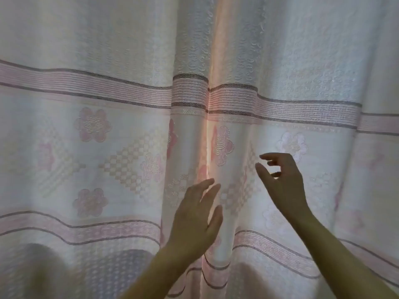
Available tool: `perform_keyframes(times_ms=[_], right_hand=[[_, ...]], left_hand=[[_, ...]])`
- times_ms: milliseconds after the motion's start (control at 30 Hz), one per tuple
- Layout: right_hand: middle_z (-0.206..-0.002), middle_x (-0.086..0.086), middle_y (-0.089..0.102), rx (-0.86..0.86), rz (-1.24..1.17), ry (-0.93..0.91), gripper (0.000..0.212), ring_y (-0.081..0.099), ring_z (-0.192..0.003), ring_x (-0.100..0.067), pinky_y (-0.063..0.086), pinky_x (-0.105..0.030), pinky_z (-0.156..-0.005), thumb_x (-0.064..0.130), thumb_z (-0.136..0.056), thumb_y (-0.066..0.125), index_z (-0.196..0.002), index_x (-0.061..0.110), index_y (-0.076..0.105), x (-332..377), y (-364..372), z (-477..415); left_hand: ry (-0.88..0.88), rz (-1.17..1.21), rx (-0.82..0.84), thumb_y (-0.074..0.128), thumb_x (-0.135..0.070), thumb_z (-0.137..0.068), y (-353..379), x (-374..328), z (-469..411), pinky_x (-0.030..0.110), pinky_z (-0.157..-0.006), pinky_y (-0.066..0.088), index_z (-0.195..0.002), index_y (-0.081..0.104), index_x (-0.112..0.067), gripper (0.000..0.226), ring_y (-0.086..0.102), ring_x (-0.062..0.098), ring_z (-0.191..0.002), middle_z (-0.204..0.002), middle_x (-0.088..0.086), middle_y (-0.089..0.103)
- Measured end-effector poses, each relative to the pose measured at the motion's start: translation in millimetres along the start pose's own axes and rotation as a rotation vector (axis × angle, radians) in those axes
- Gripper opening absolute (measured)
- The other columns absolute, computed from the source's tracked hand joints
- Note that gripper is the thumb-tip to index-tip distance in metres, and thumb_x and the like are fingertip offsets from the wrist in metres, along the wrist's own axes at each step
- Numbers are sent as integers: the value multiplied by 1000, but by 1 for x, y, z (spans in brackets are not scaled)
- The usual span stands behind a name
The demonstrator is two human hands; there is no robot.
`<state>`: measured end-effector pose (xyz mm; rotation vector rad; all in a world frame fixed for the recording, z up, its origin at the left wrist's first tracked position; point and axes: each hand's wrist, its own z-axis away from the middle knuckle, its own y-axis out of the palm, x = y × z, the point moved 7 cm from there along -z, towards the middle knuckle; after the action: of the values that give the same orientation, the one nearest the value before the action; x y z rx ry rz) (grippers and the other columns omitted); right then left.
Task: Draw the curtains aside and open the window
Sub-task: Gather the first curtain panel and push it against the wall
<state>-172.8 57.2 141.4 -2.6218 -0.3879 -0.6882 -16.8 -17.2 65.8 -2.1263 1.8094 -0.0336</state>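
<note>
Fabric: pink-and-white curtains [108, 126] hung shut, meeting at a lit seam [207, 130] — window hidden behind.
Left hand [194, 214]: spread open, empty, at the seam.
Right hand [280, 180]: fingers loosely curled, gripping nothing, before the right panel.
Progress: nothing done — parting and window both remained.

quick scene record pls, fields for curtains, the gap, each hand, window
curtains: left curtain and right curtain closed, pale with pink flowers and stripes
gap: seam where they meet, light glowing through
left hand: open, fingers at the seam, gripping nothing
right hand: open, fingers curled, in front of the right curtain
window: hidden behind the curtains
</note>
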Motion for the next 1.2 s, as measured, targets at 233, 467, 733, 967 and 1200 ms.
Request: perform_keyframes(times_ms=[233,467,733,967,1200], right_hand=[[-131,-8,41,-114,99,-32,51,43,-118,-22,42,-48,-101,37,-79,63,-122,17,43,17,4,-50],[-144,-14,23,-132,98,-154,94,27,-132,-25,34,-33,-99,38,-68,75,-140,21,16,50,25,-89],[-142,-18,21,-314,227,-186,79,53,-108,-34,49,-31,-71,5,-77,62,-140,23,18,40,2,-113],[-135,-21,28,-356,241,-182,61,58,-94,-35,51,-38,-82,-5,-81,51,-134,17,30,4,-55,-118],[-128,-26,37,-373,364,-288,51,58,-82,-35,54,-46,-71,2,-81,57,-128,11,41,-24,-114,-121]], left_hand=[[-314,-33,224,9,-72,-77,46,26,-31,33,-106,-1,-142,-3,-34,76,7,20,-145,-158,0,4],[-503,230,364,34,-78,-70,95,35,-38,38,-117,0,-134,-27,-36,98,-16,16,-144,-154,-4,-24],[-343,342,463,54,-51,-82,131,13,-54,37,-115,19,-142,-12,-35,90,13,13,-144,-157,-13,-1],[-450,303,386,38,-72,-66,163,-3,-63,44,-118,8,-141,-7,-38,94,3,18,-146,-158,-5,-3],[-604,297,132,41,-68,-75,181,-20,-93,50,-116,8,-145,7,-28,87,10,27,-145,-158,3,8]])
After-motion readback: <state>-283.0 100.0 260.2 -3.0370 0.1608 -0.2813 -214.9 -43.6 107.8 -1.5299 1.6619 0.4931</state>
